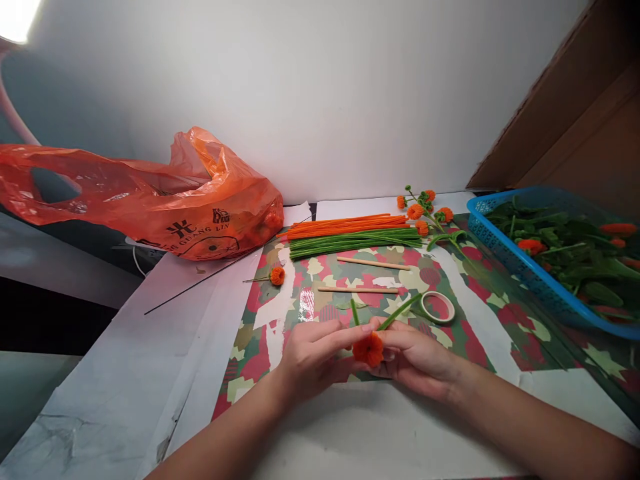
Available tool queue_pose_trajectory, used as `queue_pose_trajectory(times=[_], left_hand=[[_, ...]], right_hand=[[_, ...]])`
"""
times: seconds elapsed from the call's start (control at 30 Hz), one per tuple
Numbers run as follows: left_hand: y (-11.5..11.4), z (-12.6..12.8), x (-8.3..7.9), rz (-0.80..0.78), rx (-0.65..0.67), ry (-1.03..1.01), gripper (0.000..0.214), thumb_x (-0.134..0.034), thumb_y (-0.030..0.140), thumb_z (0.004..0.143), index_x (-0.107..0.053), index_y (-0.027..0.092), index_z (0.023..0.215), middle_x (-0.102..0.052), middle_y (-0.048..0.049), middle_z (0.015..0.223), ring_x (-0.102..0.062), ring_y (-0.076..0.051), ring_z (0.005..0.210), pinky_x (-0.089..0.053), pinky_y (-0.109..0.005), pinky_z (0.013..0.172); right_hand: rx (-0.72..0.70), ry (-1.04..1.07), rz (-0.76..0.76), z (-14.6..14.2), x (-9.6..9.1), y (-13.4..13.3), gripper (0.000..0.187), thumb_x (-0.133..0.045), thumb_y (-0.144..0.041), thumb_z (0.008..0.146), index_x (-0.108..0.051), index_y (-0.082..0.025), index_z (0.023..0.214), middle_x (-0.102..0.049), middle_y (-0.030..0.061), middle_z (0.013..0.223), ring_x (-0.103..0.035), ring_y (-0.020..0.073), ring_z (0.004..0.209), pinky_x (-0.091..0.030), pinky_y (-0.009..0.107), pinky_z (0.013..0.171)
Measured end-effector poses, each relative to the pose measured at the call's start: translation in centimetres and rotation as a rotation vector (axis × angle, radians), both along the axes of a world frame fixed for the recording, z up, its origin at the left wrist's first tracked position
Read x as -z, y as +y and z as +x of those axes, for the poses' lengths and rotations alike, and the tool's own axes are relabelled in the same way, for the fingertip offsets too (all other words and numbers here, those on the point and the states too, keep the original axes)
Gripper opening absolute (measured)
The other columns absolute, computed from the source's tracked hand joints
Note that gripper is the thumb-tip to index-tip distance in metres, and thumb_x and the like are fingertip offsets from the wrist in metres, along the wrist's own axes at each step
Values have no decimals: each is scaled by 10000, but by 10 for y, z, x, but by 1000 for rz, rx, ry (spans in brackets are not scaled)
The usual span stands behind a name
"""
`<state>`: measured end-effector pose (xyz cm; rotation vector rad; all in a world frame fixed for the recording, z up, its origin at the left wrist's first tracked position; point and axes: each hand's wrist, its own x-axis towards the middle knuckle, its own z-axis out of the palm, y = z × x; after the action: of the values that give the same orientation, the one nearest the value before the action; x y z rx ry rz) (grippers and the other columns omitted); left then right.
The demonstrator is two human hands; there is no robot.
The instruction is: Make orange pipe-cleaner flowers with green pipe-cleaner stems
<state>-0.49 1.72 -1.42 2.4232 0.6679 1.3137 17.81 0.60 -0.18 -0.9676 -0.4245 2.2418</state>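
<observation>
An orange pipe-cleaner flower (368,349) faces me at the front middle of the table, held between my two hands. My left hand (320,350) has its fingers closed on the flower's left side. From the right, my right hand (417,357) pinches at the flower and a green pipe cleaner (400,312), whose ends stick up behind the fingers. Some fingertips are hidden behind the flower. Just beyond the hands lie a roll of pale tape (438,308) and two thin wooden sticks (358,290).
Bundles of orange pipe cleaners (345,227) and green pipe cleaners (355,243) lie farther back. A finished flower spray (425,213) is beside them. On the right stands a blue basket (530,277) of leaves and flowers; an orange plastic bag (215,213) is left, near a small flower (277,275).
</observation>
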Motion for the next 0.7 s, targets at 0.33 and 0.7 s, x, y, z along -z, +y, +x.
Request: queue_pose_trajectory(times=[0.33,0.7], left_hand=[[-1,-7,-7,230,-84,118,214,-576,129,860,-658,191,1048,-615,-13,753,-469,-87,559,-384,-223,499],[-3,-6,-12,318,-146,175,152,-547,72,855,-643,159,934,-619,-6,674,-436,-99,509,-320,-250,461]], right_hand=[[79,9,-27,-2,-4,0,213,-807,-151,538,-594,-148,555,-437,-73,471,-352,56,507,-331,221,554],[125,-66,-13,-6,-3,-4,327,-857,-220,494,-549,-164,588,-543,-66,520,-453,66,528,-361,226,584]])
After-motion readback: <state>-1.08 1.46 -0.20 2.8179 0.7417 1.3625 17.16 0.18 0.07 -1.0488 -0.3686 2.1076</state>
